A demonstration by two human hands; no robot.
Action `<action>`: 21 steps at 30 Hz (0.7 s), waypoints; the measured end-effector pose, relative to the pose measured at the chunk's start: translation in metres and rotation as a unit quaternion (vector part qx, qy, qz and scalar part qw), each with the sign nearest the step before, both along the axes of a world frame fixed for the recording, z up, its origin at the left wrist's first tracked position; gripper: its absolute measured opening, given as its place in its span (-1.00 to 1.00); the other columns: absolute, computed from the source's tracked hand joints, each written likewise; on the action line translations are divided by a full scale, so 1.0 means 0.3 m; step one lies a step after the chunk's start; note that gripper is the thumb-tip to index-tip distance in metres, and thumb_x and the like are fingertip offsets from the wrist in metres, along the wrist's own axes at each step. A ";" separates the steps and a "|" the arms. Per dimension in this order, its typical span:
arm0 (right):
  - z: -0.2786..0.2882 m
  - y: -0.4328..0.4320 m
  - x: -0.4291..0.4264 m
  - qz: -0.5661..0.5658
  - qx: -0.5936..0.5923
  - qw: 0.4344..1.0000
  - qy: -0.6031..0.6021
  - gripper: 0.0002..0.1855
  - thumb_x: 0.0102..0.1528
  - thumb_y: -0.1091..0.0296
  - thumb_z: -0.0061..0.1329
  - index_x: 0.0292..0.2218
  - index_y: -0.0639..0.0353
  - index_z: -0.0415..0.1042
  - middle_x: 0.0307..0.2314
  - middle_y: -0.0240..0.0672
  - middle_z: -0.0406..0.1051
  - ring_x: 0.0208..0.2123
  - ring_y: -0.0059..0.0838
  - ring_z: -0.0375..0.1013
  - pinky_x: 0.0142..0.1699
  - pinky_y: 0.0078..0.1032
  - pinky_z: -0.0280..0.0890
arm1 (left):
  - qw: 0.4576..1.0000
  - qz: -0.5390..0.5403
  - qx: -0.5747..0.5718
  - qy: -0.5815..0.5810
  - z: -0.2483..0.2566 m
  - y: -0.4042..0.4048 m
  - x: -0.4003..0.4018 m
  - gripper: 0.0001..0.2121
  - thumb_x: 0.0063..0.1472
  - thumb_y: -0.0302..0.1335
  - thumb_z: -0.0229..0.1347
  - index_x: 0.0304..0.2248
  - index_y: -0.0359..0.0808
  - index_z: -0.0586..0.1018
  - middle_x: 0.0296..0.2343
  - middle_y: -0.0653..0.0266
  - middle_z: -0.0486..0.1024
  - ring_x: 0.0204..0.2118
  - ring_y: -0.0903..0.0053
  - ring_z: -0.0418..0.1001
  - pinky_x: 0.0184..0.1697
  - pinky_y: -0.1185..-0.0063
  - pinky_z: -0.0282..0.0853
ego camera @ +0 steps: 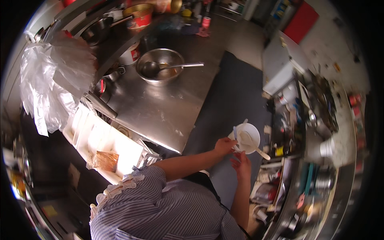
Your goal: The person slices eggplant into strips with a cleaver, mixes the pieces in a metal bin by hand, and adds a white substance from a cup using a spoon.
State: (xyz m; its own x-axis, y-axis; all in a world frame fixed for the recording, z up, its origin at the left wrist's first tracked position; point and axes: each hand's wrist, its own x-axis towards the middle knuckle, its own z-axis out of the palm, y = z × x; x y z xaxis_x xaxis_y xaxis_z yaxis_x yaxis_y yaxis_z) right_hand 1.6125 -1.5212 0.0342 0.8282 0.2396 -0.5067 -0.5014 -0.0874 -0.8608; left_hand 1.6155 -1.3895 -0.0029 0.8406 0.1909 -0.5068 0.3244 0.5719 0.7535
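Note:
A white bowl (254, 132) is held out in front of me, over the dark floor. My left hand (225, 146) grips its left rim, where a bluish-grey handle (235, 133) meets the fingers. Inside the bowl lies a pale utensil (247, 140), with its light handle (263, 154) sticking out over the lower right rim. My right hand (241, 165) is at the lower rim, fingertips at the bowl and some fingers apart. Whether it bears any of the weight cannot be made out. The bowl's contents are blurred.
A steel worktop (168, 111) at the left carries a metal bowl (144, 76) with a ladle (192, 64) in it. Clear plastic bags (54, 87) hang farther left, above a white bin (127, 148) with a brown packet (106, 161). Cluttered shelves (286, 156) line the right side of a dark floor mat (234, 87).

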 end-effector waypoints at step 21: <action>-0.037 0.646 1.483 0.242 0.117 0.958 0.103 -0.74 -0.05 0.28 -0.20 -0.54 0.33 0.16 -0.43 -0.06 0.29 -0.29 -0.18 0.36 -0.30 -0.44 0.34 | 0.979 0.185 0.063 0.060 0.034 0.528 0.486 -0.59 0.12 -0.14 -0.11 -0.33 -0.40 0.44 -0.46 0.29 0.44 -0.43 0.55 0.40 -0.36 0.64 0.33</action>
State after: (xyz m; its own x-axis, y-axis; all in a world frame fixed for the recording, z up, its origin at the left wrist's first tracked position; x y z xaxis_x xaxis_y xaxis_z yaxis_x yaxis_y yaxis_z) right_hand 2.0573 -1.3275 0.0230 0.4806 0.6967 -0.5326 -0.6117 -0.1689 -0.7728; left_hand 1.7612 -1.2310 0.0075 0.6385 0.5381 -0.5502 0.2037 0.5712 0.7951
